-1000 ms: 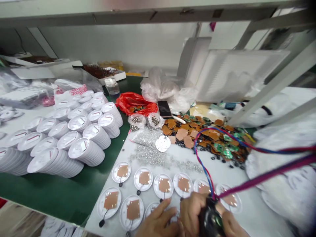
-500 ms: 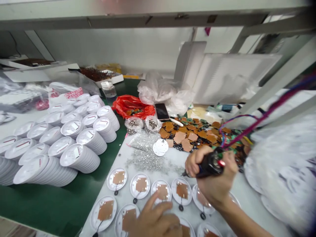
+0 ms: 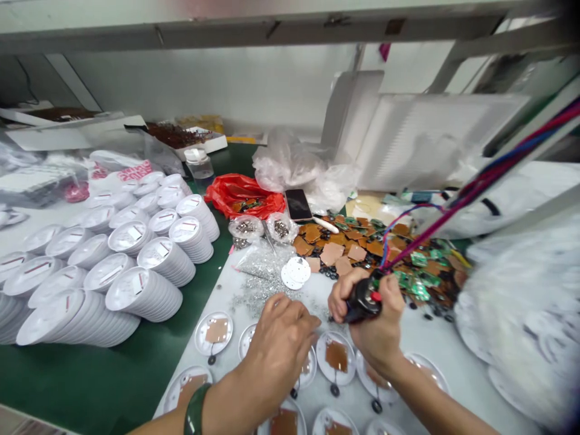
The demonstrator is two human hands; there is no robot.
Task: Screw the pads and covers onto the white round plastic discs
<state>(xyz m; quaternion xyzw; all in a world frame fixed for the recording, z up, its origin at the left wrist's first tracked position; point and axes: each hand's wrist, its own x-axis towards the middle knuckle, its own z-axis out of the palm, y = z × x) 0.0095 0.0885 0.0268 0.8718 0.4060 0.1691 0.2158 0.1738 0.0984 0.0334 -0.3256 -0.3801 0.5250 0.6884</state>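
My right hand is wrapped around a black electric screwdriver with a red button. Its tip points left. Close to that tip is my left hand, back upward, fingers bent together over the edge of the small silver screws; what they hold, if anything, is hidden. Under both hands lie rows of white round covers, each bearing a brown circuit board and many with a small black ring on a wire. My left hand and forearm block several of them.
Stacked white cups or covers crowd the left side. Behind the screws sit a red plastic bag, a phone and loose brown boards. Bagged white parts stand right. Coloured cables run from the screwdriver; a shelf beam crosses above.
My left hand has moved up from the front covers to the screws, its outstretched fingers now bent in. My right hand, still holding the screwdriver, has shifted slightly left.
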